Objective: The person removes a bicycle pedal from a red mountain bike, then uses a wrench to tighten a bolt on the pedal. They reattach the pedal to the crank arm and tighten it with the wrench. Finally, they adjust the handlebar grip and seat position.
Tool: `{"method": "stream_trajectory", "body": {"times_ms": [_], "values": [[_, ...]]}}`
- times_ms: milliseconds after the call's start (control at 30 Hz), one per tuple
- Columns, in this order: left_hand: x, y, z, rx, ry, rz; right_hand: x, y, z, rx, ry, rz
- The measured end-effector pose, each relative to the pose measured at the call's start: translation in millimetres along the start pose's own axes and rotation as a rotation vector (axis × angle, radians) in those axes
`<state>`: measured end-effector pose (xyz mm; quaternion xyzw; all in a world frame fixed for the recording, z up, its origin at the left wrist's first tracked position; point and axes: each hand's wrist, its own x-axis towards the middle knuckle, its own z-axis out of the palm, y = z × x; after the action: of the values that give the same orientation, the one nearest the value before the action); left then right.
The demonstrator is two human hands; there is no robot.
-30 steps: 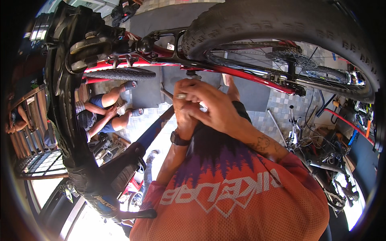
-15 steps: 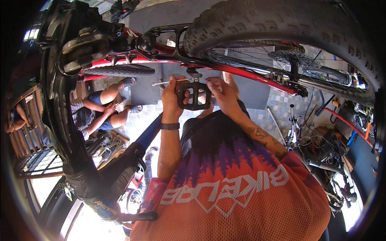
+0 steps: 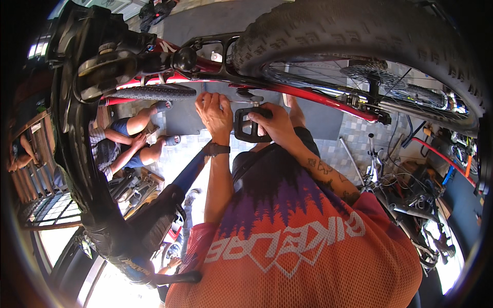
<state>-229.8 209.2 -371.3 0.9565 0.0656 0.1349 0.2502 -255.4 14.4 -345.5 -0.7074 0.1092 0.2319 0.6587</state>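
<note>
My right hand [image 3: 277, 122] grips a black flat bicycle pedal [image 3: 250, 138], thumb across its frame. The pedal sits at the end of a crank arm [image 3: 250, 95] below the bike's red and black frame [image 3: 308, 91]. Just left of the pedal, my left hand [image 3: 214, 114] is closed with fingers curled over a thin silver wrench; most of the wrench is hidden under the fingers. A dark band [image 3: 217, 149] circles my left wrist.
A large knobby tire [image 3: 354, 31] hangs above right. The dark repair stand [image 3: 82, 154] rises along the left. Beyond it a seated person [image 3: 131, 136] rests hands together. Bike parts [image 3: 411, 195] lie at right. A grey mat [image 3: 323, 115] covers the floor below.
My left hand has left the pedal's edge and closed over the wrench, slightly left. My right hand has moved down and now grasps the pedal, which has tilted a little.
</note>
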Motion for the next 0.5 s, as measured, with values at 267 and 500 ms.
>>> {"method": "stream_trajectory", "body": {"times_ms": [267, 500], "values": [[-27.1, -43.8, 73.3, -0.57, -0.279, -0.442, -3.1, 0.6, 0.6, 0.025, 0.013, 0.015], [-59.3, -37.2, 109.3, -0.521, -0.08, -0.32, -1.8, 0.3, 7.7, 0.035, 0.028, -0.03]]}}
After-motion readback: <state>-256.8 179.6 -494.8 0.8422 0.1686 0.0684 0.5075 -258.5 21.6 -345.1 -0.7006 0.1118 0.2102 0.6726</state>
